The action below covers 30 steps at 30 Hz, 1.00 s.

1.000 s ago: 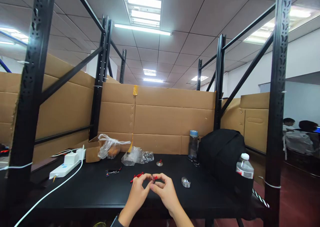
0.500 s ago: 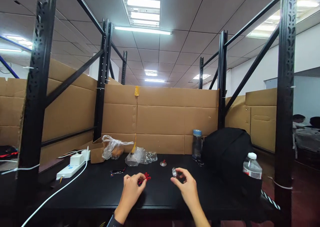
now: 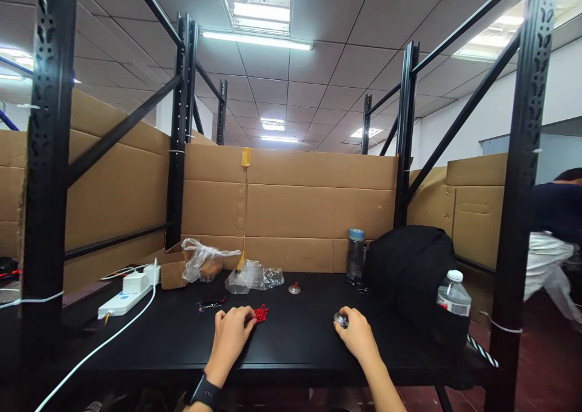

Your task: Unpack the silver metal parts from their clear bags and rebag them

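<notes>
My left hand, with a dark watch on its wrist, is low over the black table. Its thumb and fingers are closed at the left edge of a red knotted cord. Farther right, my right hand pinches a small round shiny disc close to the tabletop; the fingers partly cover it, so its exact kind is unclear. Between and beyond the hands sits a similar small clear disc with a red top. A small dark strap with a metal chain lies left of the red cord.
Clear plastic packaging, a tied bag and a cardboard box stand at the back. A white power strip with a cable is left. A blue-capped bottle, black backpack and water bottle are right.
My right hand has moved right and down towards the table with the disc. My left hand has shifted slightly left with the red cord. A person in dark blue now shows at the far right.
</notes>
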Tool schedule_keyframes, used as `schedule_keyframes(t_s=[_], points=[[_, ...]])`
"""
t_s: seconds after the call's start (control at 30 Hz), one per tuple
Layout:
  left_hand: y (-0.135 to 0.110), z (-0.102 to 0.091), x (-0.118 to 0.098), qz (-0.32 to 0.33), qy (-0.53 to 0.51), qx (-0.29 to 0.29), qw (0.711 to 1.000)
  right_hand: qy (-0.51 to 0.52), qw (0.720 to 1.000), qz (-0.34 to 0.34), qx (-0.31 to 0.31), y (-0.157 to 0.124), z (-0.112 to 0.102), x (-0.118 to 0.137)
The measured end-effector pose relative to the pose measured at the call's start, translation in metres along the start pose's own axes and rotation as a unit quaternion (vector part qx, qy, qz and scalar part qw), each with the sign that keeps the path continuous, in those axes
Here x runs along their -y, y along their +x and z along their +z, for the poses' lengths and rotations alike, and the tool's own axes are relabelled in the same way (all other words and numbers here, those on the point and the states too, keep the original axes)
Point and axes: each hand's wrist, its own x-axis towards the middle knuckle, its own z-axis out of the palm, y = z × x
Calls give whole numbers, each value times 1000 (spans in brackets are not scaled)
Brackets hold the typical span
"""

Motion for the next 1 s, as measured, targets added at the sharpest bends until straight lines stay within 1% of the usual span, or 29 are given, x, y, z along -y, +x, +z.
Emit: schedule_keyframes(t_s=[0.1,0.17,0.2,0.27,0.33,0.4,0.47,0.53,0.57,0.63,0.73,0.83,0.9,0.97,1.0], points=[[0,1,0,5,5,3,1000,12,1000,-1,-5,-6,-5,-1],[1,2,0,12,8,4,1000,-1,1000,1,-23,-6,-10,3],[1,3,0,13,10,5,1000,-9,999,2,-33,-4,-11,8],[1,4,0,14,12,6,1000,-10,999,-10,-45,6,-11,27],[1,4,0,16,8,10,1000,25,998,-59,-14,23,-2,54],[1,4,0,20,0,18,1000,37,993,-109,41,43,14,83],[1,3,1,23,-9,29,999,5,989,-114,98,63,34,106],[0,2,0,20,-13,37,999,-32,981,-116,152,77,53,119],[0,1,0,18,-14,39,999,-43,978,-114,171,82,61,122],[0,-1,-1,11,-13,37,999,-51,974,-108,192,86,71,123],[0,-3,-2,-8,-9,32,999,-48,975,-102,192,87,74,120],[1,-2,-2,-27,-5,27,999,-34,973,-121,196,85,67,116],[2,-1,-2,-32,-6,19,999,-16,967,-143,211,83,58,113],[2,1,-1,-18,-16,5,1000,3,960,-161,229,79,48,107],[2,1,-1,0,-26,-4,1000,12,957,-166,236,77,43,104]])
